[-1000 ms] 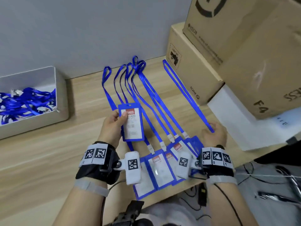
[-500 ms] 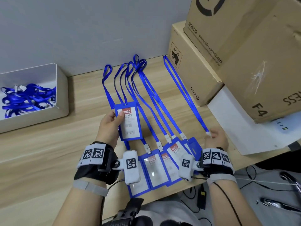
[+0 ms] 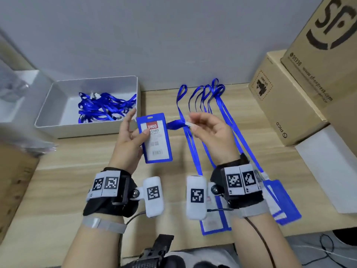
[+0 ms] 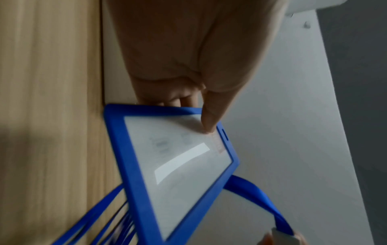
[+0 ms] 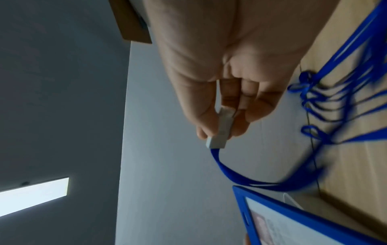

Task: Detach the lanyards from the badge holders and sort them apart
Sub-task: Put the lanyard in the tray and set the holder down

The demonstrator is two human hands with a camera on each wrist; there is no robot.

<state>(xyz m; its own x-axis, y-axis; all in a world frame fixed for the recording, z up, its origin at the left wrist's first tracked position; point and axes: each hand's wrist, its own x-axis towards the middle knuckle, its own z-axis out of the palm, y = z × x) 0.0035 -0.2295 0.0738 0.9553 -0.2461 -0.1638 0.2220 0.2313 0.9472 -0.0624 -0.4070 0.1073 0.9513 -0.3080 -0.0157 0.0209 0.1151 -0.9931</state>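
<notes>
A blue badge holder [image 3: 156, 137] is held upright above the desk [image 3: 63, 182] in the grip of the left hand [image 3: 129, 139], with the thumb pressed on its front face and the fingers behind it. In the left wrist view the thumb [image 4: 211, 116] is seen resting on the clear window near the slotted end. The slot at the top of the holder appears free of any clip, though the picture is blurred there.

The white clip [image 5: 220, 128] of a blue lanyard [image 3: 176, 124] is pinched between thumb and fingers of the right hand [image 3: 211, 138], just beside the upper right corner of the holder. From the clip the strap is seen curving away toward the holder and the desk.

Further lanyards [image 3: 210, 105] are laid out in a row on the desk, their loops toward the rear edge by the wall and their straps running toward the front edge. More badge holders [image 3: 280, 202] lie at the front edge, partly hidden by the right wrist.

A white tray [image 3: 87, 128] stands at the rear left of the desk, just beyond the left hand, with a tangle of loose straps [image 3: 104, 108] inside it. Cardboard boxes [image 3: 286, 105] are stacked at the right rear corner, and a white sheet [image 3: 328, 171] lies just in front of them.
</notes>
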